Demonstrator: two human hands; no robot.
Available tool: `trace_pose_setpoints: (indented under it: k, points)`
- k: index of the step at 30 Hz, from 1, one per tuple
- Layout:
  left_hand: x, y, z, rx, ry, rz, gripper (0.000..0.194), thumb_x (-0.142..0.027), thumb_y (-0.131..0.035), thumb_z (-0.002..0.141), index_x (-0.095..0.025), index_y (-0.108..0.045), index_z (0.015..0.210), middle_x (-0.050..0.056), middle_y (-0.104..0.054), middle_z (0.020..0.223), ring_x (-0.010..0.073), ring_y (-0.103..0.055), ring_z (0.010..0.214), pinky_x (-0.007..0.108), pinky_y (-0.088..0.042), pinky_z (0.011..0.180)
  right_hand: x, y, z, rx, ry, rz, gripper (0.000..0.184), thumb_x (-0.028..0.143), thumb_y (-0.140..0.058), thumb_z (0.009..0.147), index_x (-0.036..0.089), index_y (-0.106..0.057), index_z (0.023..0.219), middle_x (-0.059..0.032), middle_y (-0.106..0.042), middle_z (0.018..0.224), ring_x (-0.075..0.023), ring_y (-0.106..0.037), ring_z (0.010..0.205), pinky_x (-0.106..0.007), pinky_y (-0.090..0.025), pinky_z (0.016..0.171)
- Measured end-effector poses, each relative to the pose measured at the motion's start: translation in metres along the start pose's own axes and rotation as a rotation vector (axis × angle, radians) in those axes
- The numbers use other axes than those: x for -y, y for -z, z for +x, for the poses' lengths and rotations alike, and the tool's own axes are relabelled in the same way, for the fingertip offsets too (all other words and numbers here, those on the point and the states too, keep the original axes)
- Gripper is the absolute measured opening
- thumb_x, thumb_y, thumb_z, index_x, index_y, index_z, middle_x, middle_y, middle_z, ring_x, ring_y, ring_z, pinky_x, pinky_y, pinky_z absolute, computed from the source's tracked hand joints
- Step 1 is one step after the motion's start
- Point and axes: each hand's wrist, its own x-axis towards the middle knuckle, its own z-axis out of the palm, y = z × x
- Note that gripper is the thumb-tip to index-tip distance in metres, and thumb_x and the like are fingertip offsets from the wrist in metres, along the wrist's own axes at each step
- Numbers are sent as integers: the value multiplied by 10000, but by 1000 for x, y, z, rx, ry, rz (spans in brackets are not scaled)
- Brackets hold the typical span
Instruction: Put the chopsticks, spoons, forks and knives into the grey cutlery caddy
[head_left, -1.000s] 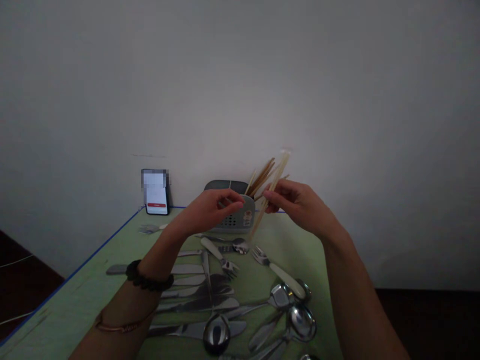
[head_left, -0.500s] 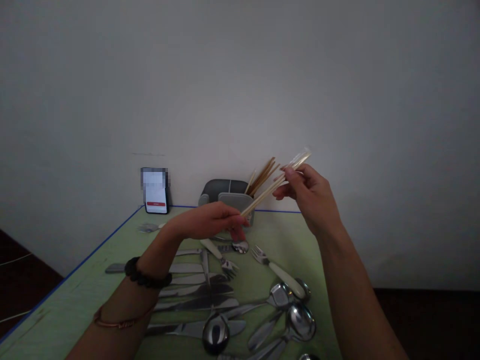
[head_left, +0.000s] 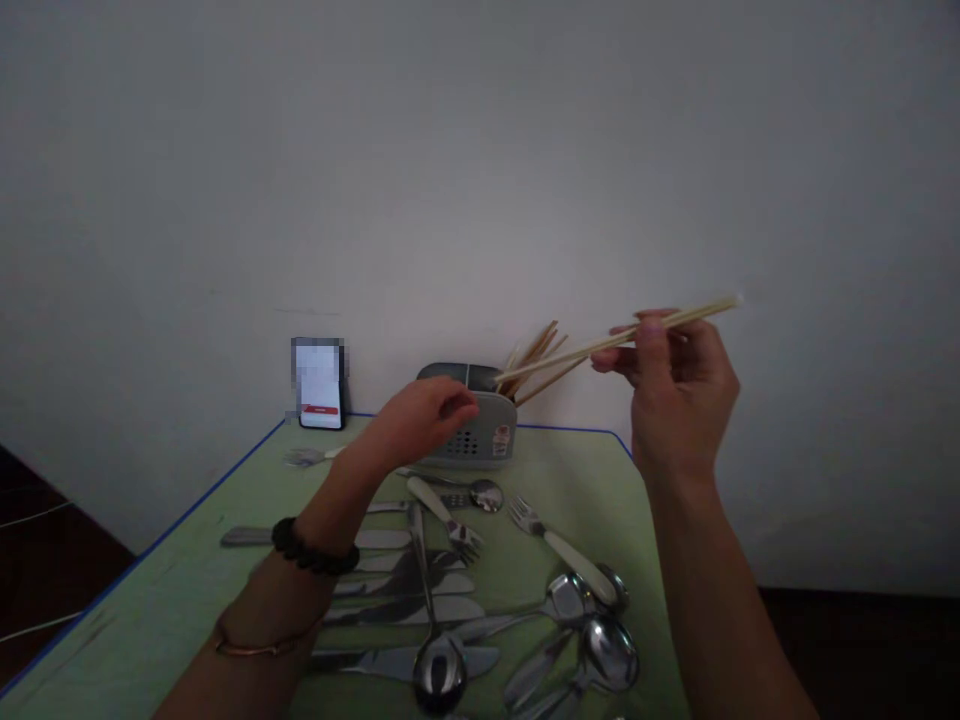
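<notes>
Right hand [head_left: 679, 395] pinches pale chopsticks [head_left: 574, 354], pointing between 2 and 3 o'clock from holder [head_left: 491, 415], lower tips at its mouth. Left hand [head_left: 412, 425] loose, fingers parted, before holder; contact unclear. Phone [head_left: 320, 385] at holder's 9 o'clock.

Indoor room, probably home; which room unclear. Pale wall [head_left: 480, 180] across upper frame. Green table [head_left: 589, 475], blue-edged, lower centre, spread with household cutlery [head_left: 442, 675]; grey cutlery holder [head_left: 486, 412] mid-frame. Phone [head_left: 320, 385] upright near wall, left of centre. Dark floor [head_left: 52, 560], white cable [head_left: 37, 628], lower left.
</notes>
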Motion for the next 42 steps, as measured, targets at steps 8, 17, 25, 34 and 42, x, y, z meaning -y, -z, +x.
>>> trace_pose_setpoints:
  k: [8, 17, 25, 34, 42]
  points:
    - [12, -15, 5, -114, 9, 173, 296, -238, -523, 848, -149, -599, 1120, 96, -597, 1073, 236, -530, 1009, 390, -427, 923, -1, -42, 22, 283, 116, -330, 155, 331, -536, 842, 194, -574, 903, 3, -645, 770, -110, -647, 607, -236, -534, 583]
    - [11, -5, 4, -9, 40, 225, 354, -196, -470, 876, -201, -584, 1211, 80, -600, 1103, 207, -582, 982, 326, -450, 895, -32, -107, 24, 785, -65, -821, 478, 80, -458, 779, 160, -370, 1242, -102, -686, 793, -218, -647, 683, -354, -496, 695]
    - [13, -4, 4, 2, 28, 209, 357, -186, -468, 871, -196, -591, 1206, 84, -601, 1087, 213, -578, 978, 346, -450, 898, -43, -105, 11, 835, -60, -998, 410, 156, -396, 855, 52, -421, 1251, -227, -637, 1050, -308, -604, 992, -409, -452, 831]
    - [6, -4, -1, -145, 11, 197, 293, -182, -518, 836, -141, -599, 1115, 106, -518, 1092, 221, -515, 1017, 356, -438, 911, -7, -43, -29, 839, -10, -727, 232, 228, -455, 867, 158, -593, 1040, -86, -684, 893, -182, -636, 805, -290, -462, 733]
    - [-10, 1, -22, 400, 12, 109, 265, -307, -524, 837, -184, -578, 1066, 56, -648, 996, 196, -600, 895, 290, -462, 769, -19, 2, -37, 1499, -375, -970, 287, 277, -538, 828, 147, -651, 1058, -108, -707, 938, -195, -658, 789, -264, -457, 671]
